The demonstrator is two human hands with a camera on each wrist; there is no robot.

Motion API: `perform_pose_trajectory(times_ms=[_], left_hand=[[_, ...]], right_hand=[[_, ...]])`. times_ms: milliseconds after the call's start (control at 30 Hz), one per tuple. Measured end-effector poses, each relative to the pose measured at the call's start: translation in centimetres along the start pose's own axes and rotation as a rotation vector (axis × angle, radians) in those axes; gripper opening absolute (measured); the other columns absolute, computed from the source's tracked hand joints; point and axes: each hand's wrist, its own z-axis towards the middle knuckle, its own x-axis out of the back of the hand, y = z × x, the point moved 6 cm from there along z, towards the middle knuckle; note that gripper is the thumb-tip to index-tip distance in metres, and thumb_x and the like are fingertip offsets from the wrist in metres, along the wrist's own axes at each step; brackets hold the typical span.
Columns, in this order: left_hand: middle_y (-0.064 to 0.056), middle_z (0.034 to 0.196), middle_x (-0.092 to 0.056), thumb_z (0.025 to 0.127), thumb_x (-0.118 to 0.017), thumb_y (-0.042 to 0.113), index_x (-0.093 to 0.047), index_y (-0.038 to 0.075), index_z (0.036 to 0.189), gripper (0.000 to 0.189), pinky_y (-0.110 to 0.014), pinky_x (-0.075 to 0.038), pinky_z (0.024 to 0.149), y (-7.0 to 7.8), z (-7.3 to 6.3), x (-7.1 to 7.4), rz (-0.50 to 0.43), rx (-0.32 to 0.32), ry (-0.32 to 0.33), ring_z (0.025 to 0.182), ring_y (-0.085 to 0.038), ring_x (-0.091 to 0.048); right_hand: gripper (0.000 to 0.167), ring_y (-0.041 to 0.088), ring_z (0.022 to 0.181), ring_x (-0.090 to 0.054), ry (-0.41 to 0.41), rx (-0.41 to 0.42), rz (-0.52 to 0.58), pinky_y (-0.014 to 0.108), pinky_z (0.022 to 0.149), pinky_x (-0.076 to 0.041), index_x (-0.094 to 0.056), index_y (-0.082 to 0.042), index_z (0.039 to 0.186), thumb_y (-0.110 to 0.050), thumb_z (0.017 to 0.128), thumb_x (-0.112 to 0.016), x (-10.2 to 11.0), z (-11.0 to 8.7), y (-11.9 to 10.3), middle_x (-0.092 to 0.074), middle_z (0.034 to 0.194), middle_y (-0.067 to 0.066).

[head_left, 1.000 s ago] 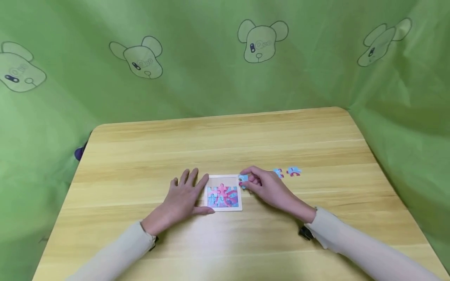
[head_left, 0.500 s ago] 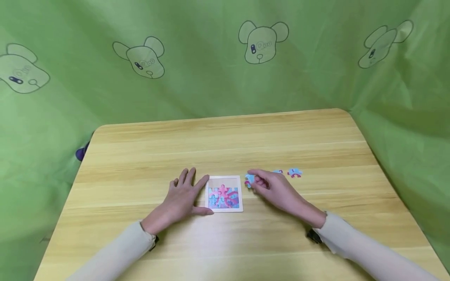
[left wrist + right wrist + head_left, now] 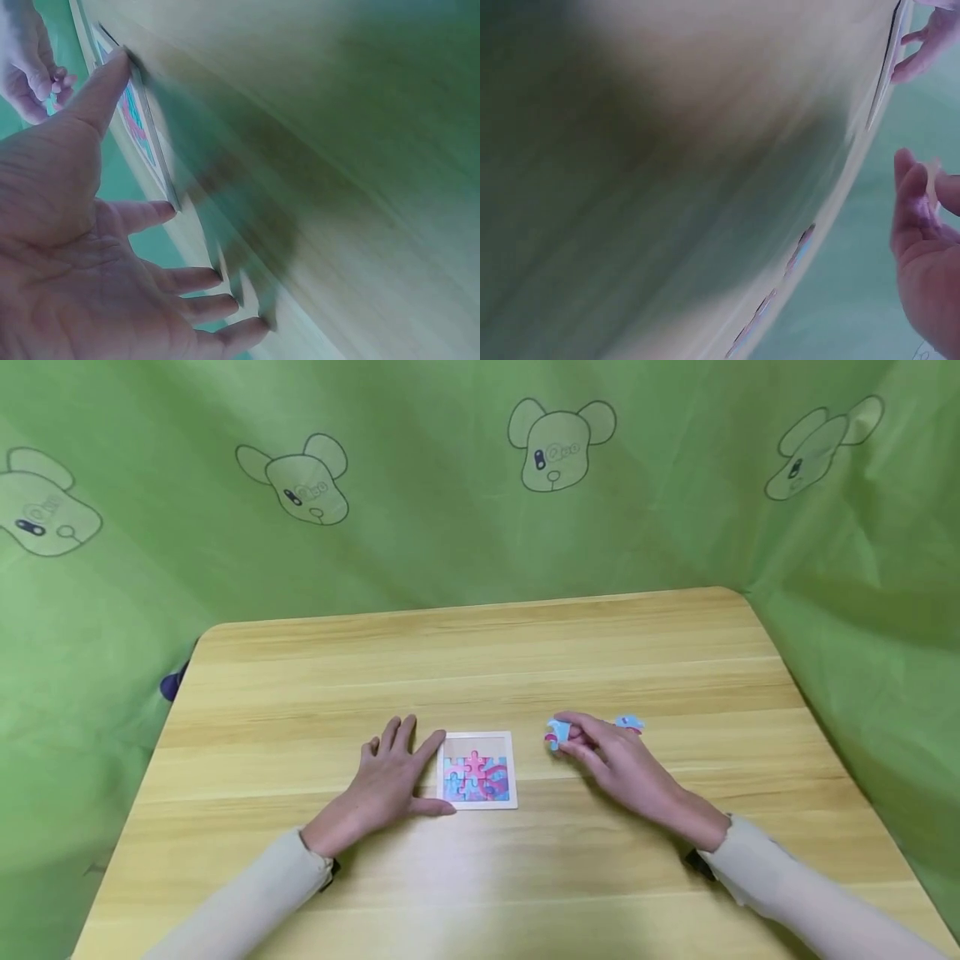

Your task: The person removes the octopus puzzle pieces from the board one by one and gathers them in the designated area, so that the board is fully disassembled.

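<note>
My left hand point(image 3: 384, 781) spreads its fingers at the left side of a small square puzzle frame point(image 3: 513, 772). Its index fingertip touches the upper left corner and its thumb the lower left one. Pink and blue jigsaw pieces point(image 3: 476, 779) fill the lower part of the frame, while a bare strip shows along the top. To the right of the frame, my right hand point(image 3: 626, 768) pinches a blue and pink puzzle piece point(image 3: 557, 734) between thumb and index finger. In the right wrist view the held piece point(image 3: 932, 181) is mostly covered by fingers.
A loose puzzle piece point(image 3: 628, 722) lies beyond my right hand, partly covered by it. The right wrist view shows another loose piece point(image 3: 751, 322) in line with it. A green curtain point(image 3: 435, 552) hangs behind the wooden table point(image 3: 450, 668).
My right hand has moved right, away from the frame, with the puzzle piece still pinched, and now covers one loose piece in the head view. My left hand stays at the frame.
</note>
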Motion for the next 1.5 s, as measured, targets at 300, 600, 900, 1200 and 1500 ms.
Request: perform_pose_trajectory(times_ms=[300, 600, 900, 1200, 1500], left_hand=[[-0.037, 0.169, -0.024, 0.087, -0.084, 0.067, -0.04, 0.016, 0.169, 0.107, -0.08, -0.034, 0.111, 0.1, 0.0, 0.1, 0.019, -0.009, -0.005, 0.154, -0.061, -0.024], [-0.037, 0.169, -0.024, 0.087, -0.083, 0.068, -0.04, 0.016, 0.17, 0.107, -0.08, -0.035, 0.111, 0.1, 0.0, 0.0, 0.034, -0.012, -0.012, 0.154, -0.06, -0.025], [-0.037, 0.17, -0.024, 0.087, -0.083, 0.068, -0.039, 0.015, 0.17, 0.107, -0.079, -0.035, 0.111, 0.0, -0.1, 0.1, 0.04, -0.006, -0.017, 0.155, -0.06, -0.024], [-0.037, 0.17, -0.023, 0.087, -0.082, 0.069, -0.038, 0.015, 0.171, 0.109, -0.079, -0.034, 0.112, -0.1, -0.2, -0.1, 0.039, -0.003, -0.015, 0.155, -0.06, -0.023], [-0.036, 0.17, -0.023, 0.087, -0.082, 0.069, -0.038, 0.016, 0.171, 0.109, -0.079, -0.034, 0.112, 0.0, 0.0, -0.3, 0.047, -0.002, -0.014, 0.155, -0.059, -0.023]], right_hand=[[0.045, 0.01, 0.086, -0.062, 0.017, 0.013, 0.023, 0.022, 0.075, -0.051, -0.065, -0.005, 0.145, 0.003, 0.102, -0.073, 1.3, -1.0, 1.6, -0.067, 0.101, -0.008], [0.048, 0.011, 0.094, -0.058, 0.036, 0.016, 0.058, 0.019, 0.076, -0.049, -0.067, -0.003, 0.144, 0.009, 0.098, -0.074, 3.1, -2.0, 2.8, -0.062, 0.108, -0.001], [0.051, 0.022, 0.1, -0.051, 0.055, 0.004, 0.04, 0.022, 0.081, -0.045, -0.071, -0.008, 0.142, 0.013, 0.095, -0.076, 5.7, -3.1, 4.8, -0.055, 0.12, 0.011], [0.05, 0.015, 0.097, -0.046, 0.018, -0.059, 0.024, 0.021, 0.079, -0.042, -0.069, -0.007, 0.144, 0.011, 0.098, -0.073, 7.3, -5.0, 8.0, -0.054, 0.117, 0.008], [0.046, 0.012, 0.096, -0.043, -0.009, -0.062, -0.021, 0.022, 0.078, -0.04, -0.069, -0.005, 0.144, 0.011, 0.101, -0.069, 8.6, -5.5, 10.3, -0.054, 0.116, 0.005]])
